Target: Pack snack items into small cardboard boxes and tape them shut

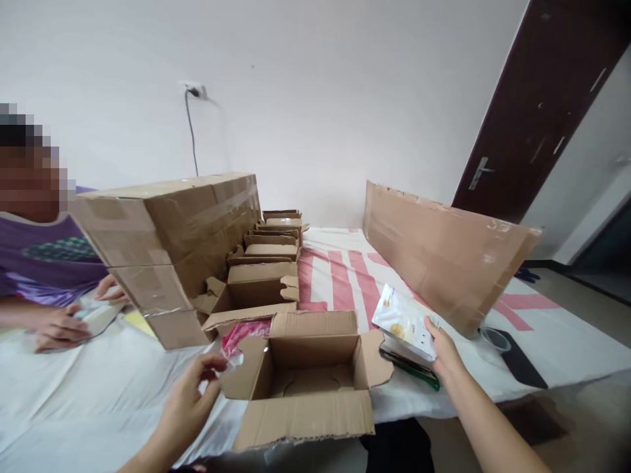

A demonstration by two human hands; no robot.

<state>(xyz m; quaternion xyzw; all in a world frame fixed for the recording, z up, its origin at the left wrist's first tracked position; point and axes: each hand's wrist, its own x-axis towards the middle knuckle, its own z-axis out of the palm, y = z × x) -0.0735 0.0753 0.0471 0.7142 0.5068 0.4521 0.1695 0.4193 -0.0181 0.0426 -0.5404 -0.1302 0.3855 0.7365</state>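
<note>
An open, empty cardboard box (305,378) stands at the near table edge with its flaps spread. My left hand (190,397) is at its left flap, fingers pinched on a clear plastic wrapper (231,358); a red packet (241,332) lies just beyond, behind the flap. My right hand (444,355) is to the right of the box and grips a stack of flat snack packets: a white packet (404,322) on top, a dark green one (409,368) beneath.
Several small folded boxes (269,259) run back along a large taped carton (172,243). A long flat carton (444,249) stands at the right, with a tape roll (495,339) by its near end. A person in a purple shirt (39,263) sits left, hands on the white cloth (73,387).
</note>
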